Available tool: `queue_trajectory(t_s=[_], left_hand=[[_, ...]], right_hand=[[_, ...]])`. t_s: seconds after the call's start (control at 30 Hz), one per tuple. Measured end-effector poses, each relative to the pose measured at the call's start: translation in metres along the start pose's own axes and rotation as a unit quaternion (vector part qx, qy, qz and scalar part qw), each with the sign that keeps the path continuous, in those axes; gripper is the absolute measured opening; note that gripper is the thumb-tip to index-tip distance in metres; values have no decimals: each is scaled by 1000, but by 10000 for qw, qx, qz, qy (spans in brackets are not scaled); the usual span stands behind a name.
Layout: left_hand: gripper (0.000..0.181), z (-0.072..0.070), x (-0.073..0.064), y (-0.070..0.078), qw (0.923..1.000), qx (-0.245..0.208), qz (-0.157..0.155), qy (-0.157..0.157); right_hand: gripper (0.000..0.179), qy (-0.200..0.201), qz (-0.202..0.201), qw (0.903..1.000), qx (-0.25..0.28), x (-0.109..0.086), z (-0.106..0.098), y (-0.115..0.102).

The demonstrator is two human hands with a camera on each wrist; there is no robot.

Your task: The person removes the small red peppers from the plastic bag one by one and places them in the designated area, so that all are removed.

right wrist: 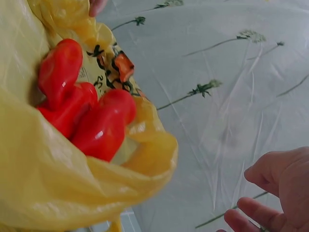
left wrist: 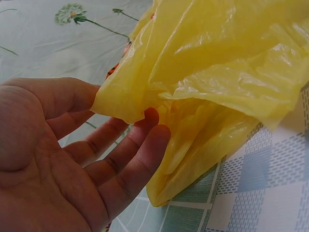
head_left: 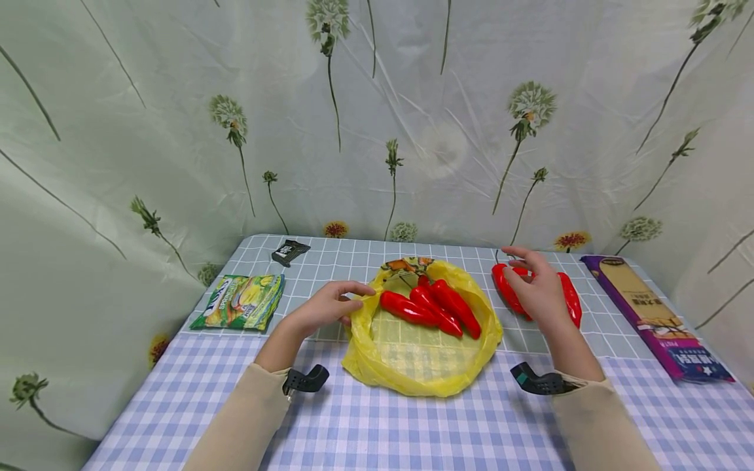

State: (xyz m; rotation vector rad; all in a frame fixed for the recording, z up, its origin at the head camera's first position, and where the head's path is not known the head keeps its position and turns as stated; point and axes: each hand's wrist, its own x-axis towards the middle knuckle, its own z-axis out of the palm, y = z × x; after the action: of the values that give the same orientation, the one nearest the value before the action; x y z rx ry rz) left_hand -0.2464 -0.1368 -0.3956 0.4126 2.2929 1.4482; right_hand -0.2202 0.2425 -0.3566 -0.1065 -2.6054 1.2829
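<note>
1. Two tan sleeves (head_left: pixel 601 432) stretch over the checked table (head_left: pixel 377 432), nearest of all.
2. Between the two arms sits the yellow bag (head_left: pixel 448 387), its mouth wide and facing up. Shiny red peppers (head_left: pixel 456 307) lie inside it, close to the back edge.
3. The left hand (head_left: pixel 324 306) is at the bag's left rim. Plastic hides some fingertips, so I can't tell if it pinches.
4. The right hand (head_left: pixel 540 288) holds nothing. Its thumb and fingers are apart, above the other red peppers (head_left: pixel 573 301), just right of the bag.
5. Farther out are a green packet (head_left: pixel 241 302) and a small black packet (head_left: pixel 288 252) on the left, and a long purple packet (head_left: pixel 656 320) on the right.
6. I think the thin plastic is the worry: a hard tug could rip it or fold the rim inward. The peppers look slick, so a loose grip might drop one.
</note>
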Motion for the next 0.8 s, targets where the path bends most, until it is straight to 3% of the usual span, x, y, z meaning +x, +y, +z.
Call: queue_trajectory(t_s=[0.8], left_hand=[[32,0,0,0,10000,12,65,-36]], right_hand=[[46,-338,-1164,9926,-21,-16,28,-23]])
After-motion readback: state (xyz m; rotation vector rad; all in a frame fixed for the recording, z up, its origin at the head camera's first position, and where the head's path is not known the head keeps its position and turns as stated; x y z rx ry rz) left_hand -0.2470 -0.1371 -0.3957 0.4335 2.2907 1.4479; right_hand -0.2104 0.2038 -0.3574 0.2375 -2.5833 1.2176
